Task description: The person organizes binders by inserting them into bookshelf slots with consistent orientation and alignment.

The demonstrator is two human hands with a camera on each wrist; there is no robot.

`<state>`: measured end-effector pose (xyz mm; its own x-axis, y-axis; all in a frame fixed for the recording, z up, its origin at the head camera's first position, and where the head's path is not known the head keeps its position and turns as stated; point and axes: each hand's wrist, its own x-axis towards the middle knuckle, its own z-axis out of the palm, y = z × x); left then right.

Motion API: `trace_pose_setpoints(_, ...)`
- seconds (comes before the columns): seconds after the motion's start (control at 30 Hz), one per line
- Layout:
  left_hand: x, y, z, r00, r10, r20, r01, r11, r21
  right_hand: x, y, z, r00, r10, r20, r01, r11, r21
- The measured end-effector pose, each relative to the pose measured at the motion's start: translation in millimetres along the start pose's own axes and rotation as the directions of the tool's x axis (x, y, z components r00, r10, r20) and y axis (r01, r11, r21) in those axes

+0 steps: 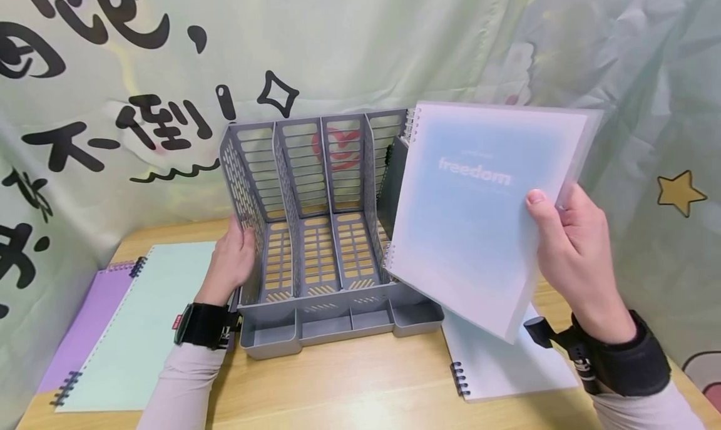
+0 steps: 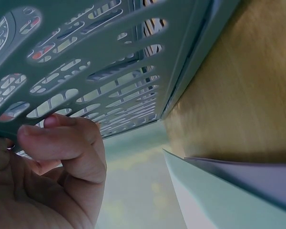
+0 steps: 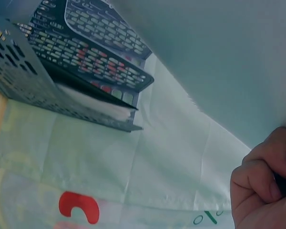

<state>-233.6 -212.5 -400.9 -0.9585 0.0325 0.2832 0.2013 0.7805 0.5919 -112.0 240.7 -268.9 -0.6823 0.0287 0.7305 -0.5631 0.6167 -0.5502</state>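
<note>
A grey desktop file organizer (image 1: 270,348) with upright dividers and small front trays stands in the middle of the head view. My left hand (image 1: 230,264) grips its left side wall, fingers curled over the slotted edge (image 2: 66,143) in the left wrist view. Raised at the right is a pale blue spiral notebook (image 1: 473,223) marked "freedom", under a translucent cover. My right hand (image 1: 580,255) pinches its right edge, thumb on the front. The notebook overlaps the organizer's rightmost slot, where a dark spiral notebook (image 1: 393,183) stands upright.
On the wooden table (image 1: 338,386), a mint-green spiral notebook (image 1: 135,330) lies over a purple one (image 1: 84,323) at the left. A white-covered spiral notebook (image 1: 507,367) lies flat below the raised notebook. A printed curtain (image 1: 366,48) hangs close behind the organizer.
</note>
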Motion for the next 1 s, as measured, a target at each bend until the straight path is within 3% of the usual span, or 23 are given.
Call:
trace_pose_setpoints(0.37,1.3,-0.6,-0.8,1.000,-0.004,0.011,0.004,1.000,0.002,6,-7,23,0.995,-0.083,0.050,0.081,0.996,0.047)
trace_pose_setpoints(1.0,0.7,1.9,-2.0,1.000,-0.005,0.019,0.005,1.000,0.003,19,-13,64,0.991,-0.119,0.063,0.117,0.992,0.048)
